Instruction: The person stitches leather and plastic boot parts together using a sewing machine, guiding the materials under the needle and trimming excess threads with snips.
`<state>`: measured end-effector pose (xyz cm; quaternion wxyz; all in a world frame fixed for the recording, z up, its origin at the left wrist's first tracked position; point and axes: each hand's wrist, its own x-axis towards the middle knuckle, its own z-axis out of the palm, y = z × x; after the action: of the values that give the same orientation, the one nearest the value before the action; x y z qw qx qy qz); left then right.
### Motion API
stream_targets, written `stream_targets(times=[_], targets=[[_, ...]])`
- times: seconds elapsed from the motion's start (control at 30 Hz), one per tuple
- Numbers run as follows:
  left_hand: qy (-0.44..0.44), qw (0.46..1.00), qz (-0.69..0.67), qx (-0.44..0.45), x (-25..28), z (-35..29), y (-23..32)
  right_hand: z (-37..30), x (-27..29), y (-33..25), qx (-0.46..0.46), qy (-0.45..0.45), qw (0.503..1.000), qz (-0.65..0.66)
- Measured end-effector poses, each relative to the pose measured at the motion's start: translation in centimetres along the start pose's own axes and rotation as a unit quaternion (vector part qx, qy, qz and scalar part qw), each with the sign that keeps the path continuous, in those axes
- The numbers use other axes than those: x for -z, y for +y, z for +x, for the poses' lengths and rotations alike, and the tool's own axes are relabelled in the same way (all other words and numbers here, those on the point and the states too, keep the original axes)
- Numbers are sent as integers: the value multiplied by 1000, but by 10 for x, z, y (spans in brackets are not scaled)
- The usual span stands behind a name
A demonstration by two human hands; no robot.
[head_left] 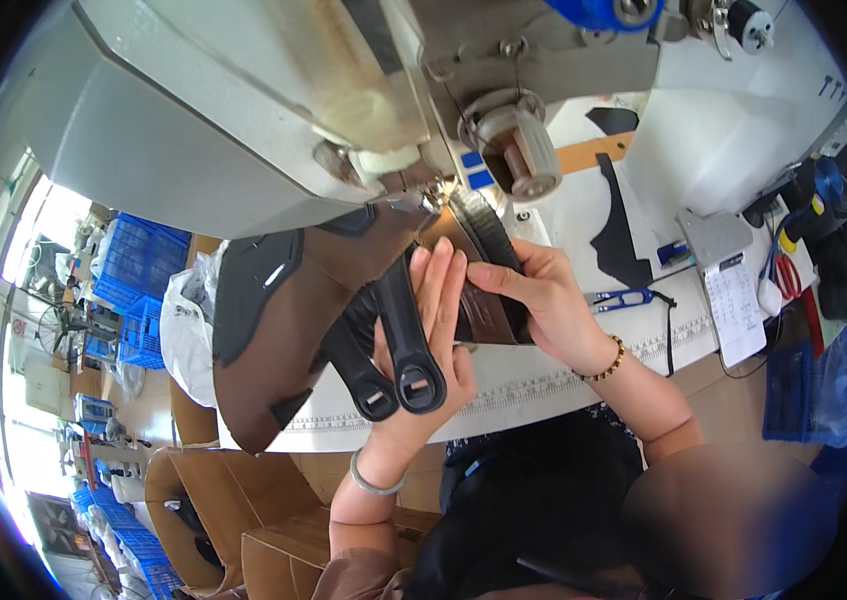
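Observation:
A brown leather-like piece with black panels [288, 330] lies under the needle area of a sewing machine [213, 120]. Its large left end overhangs the table's near edge. My left hand [450, 315] rests on the piece near the needle, fingers stretched out flat. Two black straps with slotted, rounded ends [405, 335] lie over that hand and hide part of it. With the thumb on top, my right hand [555, 305] pinches the piece's right edge, beside a black ribbed strip [483, 228]. The fingers beneath are partly hidden.
A printed ruler strip [583, 373] runs along the white table's near edge. Right of my hands are a blue cutter-like tool [623, 299], a black cut piece [618, 235], a white notepad [733, 310] and red-handled scissors [789, 275]. Cardboard boxes [243, 490] stand below left.

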<state>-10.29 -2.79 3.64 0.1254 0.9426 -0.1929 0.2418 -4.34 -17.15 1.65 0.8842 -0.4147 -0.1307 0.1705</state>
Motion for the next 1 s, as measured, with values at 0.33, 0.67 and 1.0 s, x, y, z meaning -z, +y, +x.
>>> stream_targets(times=[0.33, 0.67, 1.0], targets=[[-23, 999, -20, -32, 12, 4, -6, -5, -5, 3, 0, 8, 998, 68], [166, 950, 182, -194, -83, -32, -61, -42, 1, 14, 193, 15, 894, -404], [-18, 970, -15, -242, 21, 13, -48, -44, -17, 18, -4, 27, 978, -205]])
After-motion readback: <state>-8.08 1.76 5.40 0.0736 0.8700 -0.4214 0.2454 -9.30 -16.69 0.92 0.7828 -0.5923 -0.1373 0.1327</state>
